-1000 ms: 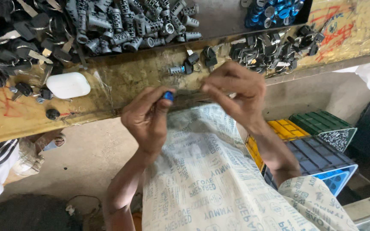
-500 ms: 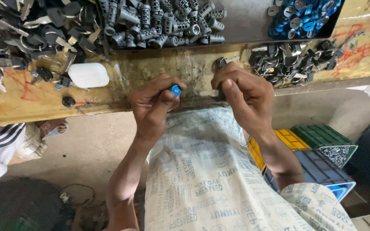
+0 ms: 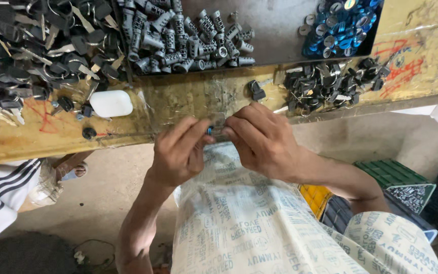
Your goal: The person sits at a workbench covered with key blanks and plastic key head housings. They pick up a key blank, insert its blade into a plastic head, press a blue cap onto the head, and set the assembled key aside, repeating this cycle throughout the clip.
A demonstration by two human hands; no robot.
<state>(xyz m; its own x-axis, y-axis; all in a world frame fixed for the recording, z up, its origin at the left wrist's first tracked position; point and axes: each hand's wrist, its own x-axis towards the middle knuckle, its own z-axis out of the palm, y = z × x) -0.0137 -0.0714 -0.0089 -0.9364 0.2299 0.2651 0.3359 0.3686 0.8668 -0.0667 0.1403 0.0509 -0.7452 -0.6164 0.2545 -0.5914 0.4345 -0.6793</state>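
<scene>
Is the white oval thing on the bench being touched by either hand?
No. The white oval thing lies alone on the wooden bench, apart from the left hand and right hand.

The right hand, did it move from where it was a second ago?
Yes. The right hand has come toward the left hand; against the wooden bench edge both now meet around the small blue-tipped metal part, leaving no gap.
</scene>
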